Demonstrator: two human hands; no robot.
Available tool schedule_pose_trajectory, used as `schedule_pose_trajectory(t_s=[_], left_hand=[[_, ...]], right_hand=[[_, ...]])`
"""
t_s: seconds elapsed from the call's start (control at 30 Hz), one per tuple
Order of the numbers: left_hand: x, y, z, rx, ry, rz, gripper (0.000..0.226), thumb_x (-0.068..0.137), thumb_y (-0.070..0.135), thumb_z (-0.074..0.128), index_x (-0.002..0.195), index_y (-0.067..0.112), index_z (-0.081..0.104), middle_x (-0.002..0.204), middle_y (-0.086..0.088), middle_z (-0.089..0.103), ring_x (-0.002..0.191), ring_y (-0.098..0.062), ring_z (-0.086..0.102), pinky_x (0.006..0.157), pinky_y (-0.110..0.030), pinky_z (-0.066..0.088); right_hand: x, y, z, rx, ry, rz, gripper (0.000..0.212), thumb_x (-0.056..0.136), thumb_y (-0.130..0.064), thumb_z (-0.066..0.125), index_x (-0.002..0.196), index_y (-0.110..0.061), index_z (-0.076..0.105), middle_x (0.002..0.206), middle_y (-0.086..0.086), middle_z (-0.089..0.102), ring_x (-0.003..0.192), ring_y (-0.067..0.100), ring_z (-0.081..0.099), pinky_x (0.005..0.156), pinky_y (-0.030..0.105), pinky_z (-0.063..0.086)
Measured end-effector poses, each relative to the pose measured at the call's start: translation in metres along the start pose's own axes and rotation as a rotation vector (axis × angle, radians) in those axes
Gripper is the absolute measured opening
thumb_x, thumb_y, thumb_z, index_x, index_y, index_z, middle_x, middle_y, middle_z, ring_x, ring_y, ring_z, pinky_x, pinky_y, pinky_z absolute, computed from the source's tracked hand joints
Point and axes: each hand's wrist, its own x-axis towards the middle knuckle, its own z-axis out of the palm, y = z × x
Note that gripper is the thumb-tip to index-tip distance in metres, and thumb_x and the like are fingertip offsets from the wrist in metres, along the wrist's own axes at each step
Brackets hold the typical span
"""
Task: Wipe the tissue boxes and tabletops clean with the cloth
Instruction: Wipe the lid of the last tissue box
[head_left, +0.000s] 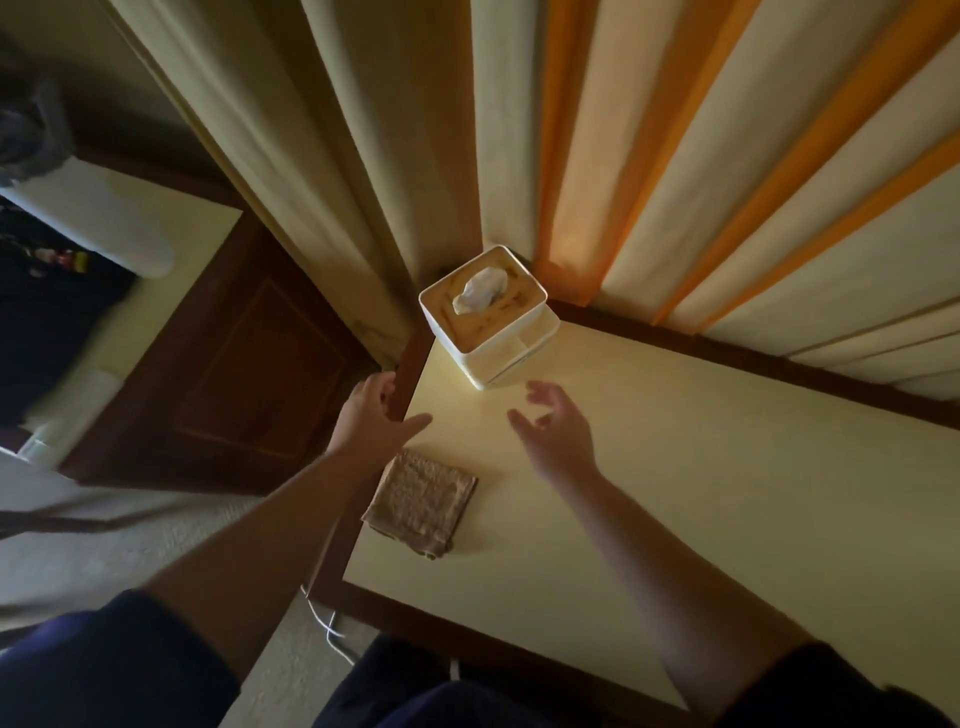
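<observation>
Wiping looks not yet started: folded brown cloth (420, 503) lies flat near the tabletop (675, 467) left edge, held by nobody. Left hand (375, 418) and right hand (557, 435) hover above it, fingers loosely spread, holding nothing. White tissue box (488, 318) sits at the far corner by the curtain (675, 156), one tissue poking up

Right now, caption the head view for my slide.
Both open hands reach toward the tissue box; folded cloth lies on tabletop.
</observation>
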Motion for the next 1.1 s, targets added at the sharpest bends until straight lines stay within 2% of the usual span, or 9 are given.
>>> schedule_pose_trajectory(t_s=[0.13,0.27,0.37,0.47,0.53,0.63,0.73,0.97,1.1], left_hand=[[0.037,0.036,0.005,-0.056,-0.025,-0.004,0.118,0.068,0.045,0.095,0.161,0.016,0.028,0.157,-0.005,0.042,0.131,-0.023,0.053,0.105,-0.039,0.049],[0.071,0.058,0.009,-0.072,-0.022,0.042,0.143,0.042,0.063,0.099,0.159,0.024,0.027,0.159,0.000,0.039,0.141,-0.023,0.044,0.115,-0.047,0.045],[0.084,0.064,0.017,-0.062,0.005,0.023,0.150,0.043,0.054,0.102,0.162,0.022,0.019,0.162,-0.001,0.034,0.146,-0.024,0.039,0.116,-0.049,0.043],[0.088,0.067,0.022,-0.051,0.063,0.075,0.130,0.050,0.040,0.104,0.155,0.020,0.031,0.149,0.004,0.046,0.131,-0.017,0.050,0.105,-0.038,0.050],[0.087,0.067,0.023,-0.036,0.054,0.129,0.119,0.051,0.034,0.104,0.149,0.023,0.038,0.142,0.006,0.051,0.121,-0.012,0.051,0.093,-0.031,0.049],[0.077,0.067,0.021,0.013,-0.002,0.207,0.123,0.049,0.037,0.104,0.151,0.027,0.037,0.146,0.005,0.051,0.128,-0.017,0.052,0.097,-0.038,0.049],[0.056,0.070,0.022,0.067,-0.090,0.291,0.130,0.044,0.045,0.103,0.153,0.030,0.034,0.148,0.008,0.050,0.130,-0.014,0.051,0.102,-0.042,0.049],[-0.011,0.069,0.048,0.196,-0.325,0.434,0.133,0.048,0.049,0.102,0.158,0.032,0.029,0.152,0.004,0.047,0.134,-0.014,0.046,0.108,-0.039,0.044],[-0.033,0.058,0.062,0.309,-0.423,0.510,0.135,0.050,0.057,0.100,0.159,0.034,0.025,0.157,0.004,0.043,0.136,-0.018,0.046,0.110,-0.042,0.044]], right_hand=[[0.061,-0.019,-0.025,-0.051,0.177,-0.087,0.069,0.082,-0.033,0.083,0.142,-0.010,0.058,0.134,0.009,0.067,0.123,0.031,0.062,0.106,0.048,0.050],[0.111,-0.037,-0.037,-0.156,0.040,-0.123,0.089,0.079,-0.032,0.088,0.154,-0.009,0.047,0.148,0.014,0.059,0.139,0.036,0.051,0.116,0.048,0.042],[0.126,-0.036,-0.037,-0.125,-0.056,-0.202,0.088,0.074,-0.048,0.086,0.149,-0.014,0.055,0.138,0.008,0.067,0.133,0.031,0.058,0.111,0.044,0.048],[0.128,-0.025,-0.038,-0.093,-0.001,-0.259,0.082,0.071,-0.061,0.084,0.139,-0.018,0.065,0.127,0.002,0.073,0.122,0.025,0.066,0.106,0.049,0.052],[0.121,-0.018,-0.043,-0.065,0.022,-0.217,0.072,0.071,-0.058,0.086,0.132,-0.021,0.070,0.121,-0.003,0.074,0.116,0.020,0.067,0.101,0.040,0.053],[0.092,-0.005,-0.056,-0.017,0.077,-0.151,0.051,0.076,-0.044,0.090,0.122,-0.028,0.072,0.110,-0.018,0.070,0.103,0.005,0.062,0.087,0.020,0.047],[0.046,0.018,-0.074,-0.002,0.151,-0.123,0.043,0.075,-0.040,0.093,0.112,-0.030,0.074,0.106,-0.022,0.071,0.092,0.005,0.059,0.075,0.023,0.045],[-0.082,0.079,-0.091,0.004,0.237,-0.009,0.049,0.068,-0.047,0.095,0.107,-0.025,0.074,0.101,-0.016,0.074,0.088,0.004,0.066,0.076,0.028,0.057],[-0.140,0.097,-0.091,0.004,0.293,0.026,0.047,0.064,-0.041,0.099,0.100,-0.023,0.074,0.095,-0.015,0.074,0.088,0.002,0.065,0.073,0.011,0.049]])
